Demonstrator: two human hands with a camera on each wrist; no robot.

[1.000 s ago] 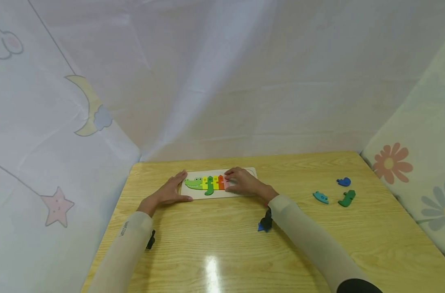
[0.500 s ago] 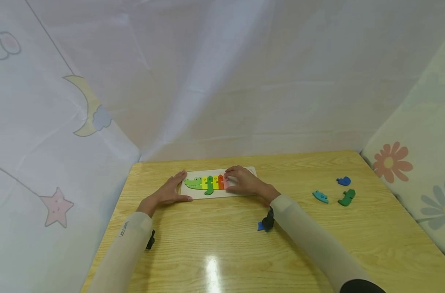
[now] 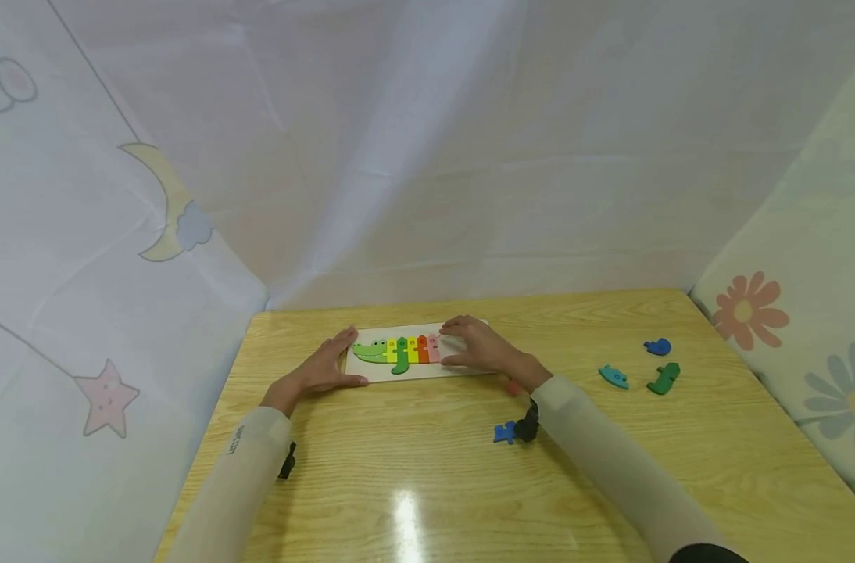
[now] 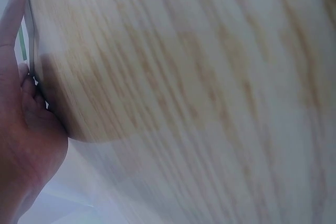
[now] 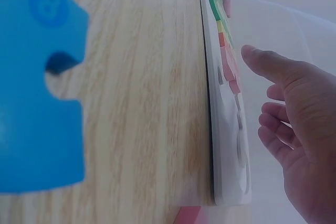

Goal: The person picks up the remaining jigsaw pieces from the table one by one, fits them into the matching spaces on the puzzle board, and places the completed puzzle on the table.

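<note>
A white wooden puzzle board (image 3: 423, 371) lies at the far side of the table. A green crocodile head (image 3: 370, 353) and several body pieces sit in it, ending with a pink piece (image 3: 433, 349). My left hand (image 3: 322, 364) holds the board's left end, its thumb at the near edge and fingertips by the far corner. Over the board's right part hovers my right hand (image 3: 480, 346), fingers relaxed; the right wrist view shows its thumb apart from the pink piece. Part of the recess is hidden under this hand.
A blue puzzle piece (image 3: 504, 432), numbered 8 in the right wrist view, lies near my right wrist. A red piece (image 3: 514, 387) is partly hidden beneath it. Farther right lie a light blue piece (image 3: 613, 376), a green piece (image 3: 663, 378) and a dark blue piece (image 3: 657, 346).
My right hand has let go of the pink piece, which stays in the board, and has drawn slightly right. The blue and red pieces show more. My left hand has stayed in place.
</note>
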